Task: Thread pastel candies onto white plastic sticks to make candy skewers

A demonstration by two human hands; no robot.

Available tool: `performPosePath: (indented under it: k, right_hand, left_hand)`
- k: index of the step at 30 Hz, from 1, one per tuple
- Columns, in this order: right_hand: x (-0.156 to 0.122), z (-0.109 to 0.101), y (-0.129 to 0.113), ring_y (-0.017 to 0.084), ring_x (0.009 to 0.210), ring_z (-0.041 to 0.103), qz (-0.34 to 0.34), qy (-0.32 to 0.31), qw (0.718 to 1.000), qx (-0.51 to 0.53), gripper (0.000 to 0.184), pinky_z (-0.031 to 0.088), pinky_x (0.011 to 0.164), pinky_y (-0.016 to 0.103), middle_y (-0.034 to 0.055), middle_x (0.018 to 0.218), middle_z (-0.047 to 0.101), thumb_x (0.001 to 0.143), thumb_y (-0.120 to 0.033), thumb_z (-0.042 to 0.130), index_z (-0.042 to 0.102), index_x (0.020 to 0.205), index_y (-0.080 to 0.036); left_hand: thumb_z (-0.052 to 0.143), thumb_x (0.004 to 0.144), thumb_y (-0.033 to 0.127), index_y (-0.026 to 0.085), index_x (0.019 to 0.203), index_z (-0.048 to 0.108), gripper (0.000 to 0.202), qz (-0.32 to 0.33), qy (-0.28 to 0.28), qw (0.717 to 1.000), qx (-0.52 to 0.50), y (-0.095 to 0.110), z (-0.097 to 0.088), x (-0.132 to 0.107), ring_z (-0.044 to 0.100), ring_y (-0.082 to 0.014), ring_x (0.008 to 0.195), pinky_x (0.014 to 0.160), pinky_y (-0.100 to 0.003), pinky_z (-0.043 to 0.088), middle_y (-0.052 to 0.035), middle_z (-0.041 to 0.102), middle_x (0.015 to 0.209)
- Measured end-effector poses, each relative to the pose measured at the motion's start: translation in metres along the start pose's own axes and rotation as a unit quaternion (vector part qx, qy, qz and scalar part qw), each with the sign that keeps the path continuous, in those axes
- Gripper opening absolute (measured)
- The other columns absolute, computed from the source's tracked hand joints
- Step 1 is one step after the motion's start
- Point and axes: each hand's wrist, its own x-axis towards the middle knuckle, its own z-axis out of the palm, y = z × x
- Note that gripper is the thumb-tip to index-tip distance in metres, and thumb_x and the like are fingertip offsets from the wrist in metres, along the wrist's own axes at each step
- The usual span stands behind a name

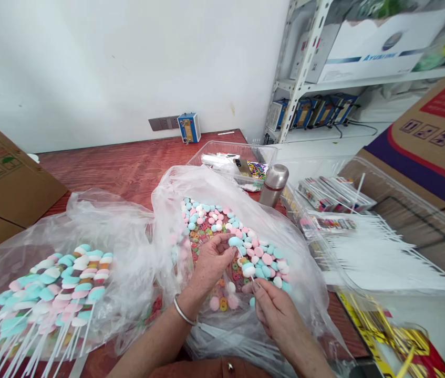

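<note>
My left hand [215, 258] pinches a light-blue marshmallow [235, 241] above an open clear plastic bag [175, 184]. In my right hand [272, 304] is a thin white stick [252, 278], gripped low down, with marshmallows and a ring-shaped candy [248, 269] threaded on it. The stick's tip is close under the blue marshmallow; whether they touch I cannot tell. Loose pink, white and blue marshmallows [266, 259] fill the bag around both hands. Ring-shaped gummy candies [222, 303] lie among them.
Finished-looking marshmallow skewers [60, 289] lie on plastic at the left. A steel flask [274, 185] stands behind the bag beside a clear bin [230, 149]. At the right, a clear tub [340, 252] holds many white sticks [387, 257]. Cardboard boxes [9, 184] flank the red wooden table [127, 163].
</note>
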Motion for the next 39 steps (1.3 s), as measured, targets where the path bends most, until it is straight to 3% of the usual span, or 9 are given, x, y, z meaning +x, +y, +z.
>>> performPosePath:
  k: [4, 11, 18, 22, 27, 29, 31, 34, 39]
  right_hand:
    - [-0.001, 0.004, 0.0, 0.007, 0.039, 0.02, 0.054, -0.022, 0.993, 0.104, 0.042, 0.021, 0.036, 0.02, -0.0112, 0.048, 0.032, 0.091, -0.057, 0.044, 0.059, 0.093, -0.018]
    - [0.001, 0.009, -0.006, 0.005, 0.037, 0.015, 0.079, -0.022, 0.979, 0.186, 0.042, 0.015, 0.034, 0.018, -0.0122, 0.046, 0.033, 0.087, -0.058, 0.051, 0.059, 0.094, -0.018]
    - [0.008, 0.015, 0.001, 0.006, 0.037, 0.013, 0.056, -0.006, 0.982, 0.178, 0.041, 0.013, 0.035, 0.02, -0.013, 0.043, 0.029, 0.084, -0.062, 0.051, 0.054, 0.087, -0.021]
    - [0.013, 0.017, 0.011, 0.008, 0.041, 0.02, 0.022, 0.016, 0.989, 0.143, 0.036, 0.018, 0.039, 0.021, -0.0107, 0.048, 0.031, 0.089, -0.056, 0.046, 0.051, 0.079, -0.022]
    - [0.025, 0.016, 0.028, 0.013, 0.059, 0.044, -0.054, 0.091, 0.994, 0.028, 0.034, 0.033, 0.051, 0.023, -0.0031, 0.065, 0.049, 0.087, -0.054, 0.05, 0.056, 0.078, -0.021]
    - [0.03, 0.013, 0.033, 0.011, 0.052, 0.038, -0.025, 0.091, 0.994, 0.055, 0.037, 0.029, 0.047, 0.023, -0.0055, 0.06, 0.042, 0.087, -0.056, 0.05, 0.055, 0.075, -0.021]
    - [0.032, 0.008, 0.034, 0.009, 0.045, 0.028, 0.017, 0.089, 0.99, 0.107, 0.039, 0.022, 0.042, 0.023, -0.008, 0.057, 0.036, 0.086, -0.059, 0.05, 0.053, 0.075, -0.022]
    - [0.034, 0.004, 0.032, 0.008, 0.043, 0.025, 0.034, 0.094, 0.986, 0.133, 0.039, 0.017, 0.041, 0.023, -0.0082, 0.056, 0.038, 0.084, -0.059, 0.052, 0.052, 0.072, -0.022]
    - [0.034, 0.008, 0.035, 0.009, 0.043, 0.027, 0.017, 0.077, 0.993, 0.087, 0.038, 0.018, 0.041, 0.023, -0.0087, 0.053, 0.034, 0.086, -0.056, 0.05, 0.052, 0.07, -0.021]
  left_hand:
    - [0.071, 0.074, 0.024, 0.015, 0.104, 0.068, 0.031, 0.028, -0.018, 0.999, -0.002, -0.004, 0.001, 0.001, 0.067, -0.0164, 0.084, 0.078, -0.028, 0.053, -0.0059, 0.073, 0.09]
    - [0.067, 0.076, 0.019, 0.017, 0.104, 0.07, 0.028, 0.085, -0.036, 0.995, 0.046, -0.008, 0.001, 0.003, 0.067, -0.0166, 0.086, 0.079, -0.029, 0.054, -0.0059, 0.072, 0.095]
    - [0.06, 0.077, 0.012, 0.017, 0.102, 0.072, 0.028, 0.148, -0.04, 0.979, 0.136, -0.008, 0.0, -0.004, 0.062, -0.0147, 0.077, 0.069, -0.026, 0.051, -0.0054, 0.068, 0.09]
    - [0.056, 0.076, 0.005, 0.019, 0.103, 0.073, 0.035, 0.189, -0.06, 0.962, 0.19, -0.012, 0.001, -0.015, 0.063, -0.0164, 0.084, 0.075, -0.028, 0.051, -0.0051, 0.069, 0.093]
    - [0.047, 0.078, 0.001, 0.023, 0.117, 0.069, 0.05, 0.239, -0.088, 0.944, 0.211, -0.024, -0.001, -0.032, 0.063, -0.0189, 0.106, 0.095, -0.034, 0.05, -0.0061, 0.069, 0.113]
    - [0.043, 0.084, 0.004, 0.024, 0.129, 0.062, 0.052, 0.226, -0.083, 0.947, 0.211, -0.027, -0.008, -0.034, 0.063, -0.0183, 0.108, 0.095, -0.035, 0.051, -0.0063, 0.067, 0.123]
    - [0.041, 0.09, 0.009, 0.025, 0.137, 0.053, 0.051, 0.197, -0.025, 0.951, 0.237, -0.026, -0.018, -0.028, 0.065, -0.0173, 0.101, 0.089, -0.033, 0.053, -0.0066, 0.067, 0.123]
    - [0.041, 0.091, 0.01, 0.022, 0.126, 0.061, 0.042, 0.199, 0.074, 0.907, 0.364, -0.023, -0.035, -0.006, 0.064, -0.0195, 0.098, 0.089, -0.036, 0.051, -0.0075, 0.068, 0.113]
    - [0.041, 0.089, 0.007, 0.017, 0.092, 0.071, 0.032, 0.176, 0.076, 0.797, 0.573, -0.025, -0.051, 0.039, 0.058, -0.0226, 0.09, 0.083, -0.035, 0.047, -0.0092, 0.065, 0.09]
